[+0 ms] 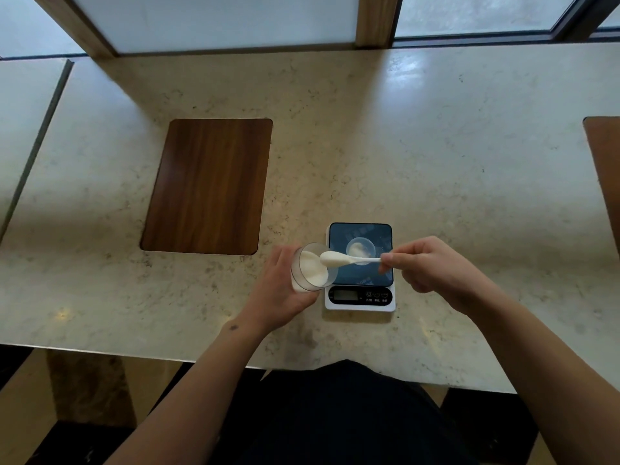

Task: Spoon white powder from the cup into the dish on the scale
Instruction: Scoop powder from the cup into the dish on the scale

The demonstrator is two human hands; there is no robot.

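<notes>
White powder (312,270) sits in one clear plastic cup (310,272), and a smaller heap of it already lies in the one small clear dish (360,251) that rests on the dark platform of the single scale (360,267). One white spoon (349,259) is in play, its bowl heaped with powder and held level just above the cup's right rim, its handle stretching rightward across the front of the dish. Two bare hands are at work. The left hand (280,290) wraps around the cup from the left and below, fingers curled closed on its wall, and holds it tilted so the mouth faces up and toward the scale; the cup touches or overlaps the scale's left edge in this view, and whether it is lifted clear of the counter cannot be told. The right hand (432,268) comes in from the right, wrist slightly raised, with thumb and fingertips (386,257) pinched shut on the end of the spoon handle and the remaining fingers folded under the palm. Both forearms reach forward from the bottom of the view over the near edge of the pale marble counter (436,156). The scale's display strip faces the person; its digits are too small to read. One dark wooden inset panel (208,186) lies in the counter to the left, well apart from the hands, and the corner of a second shows at the far right edge.
</notes>
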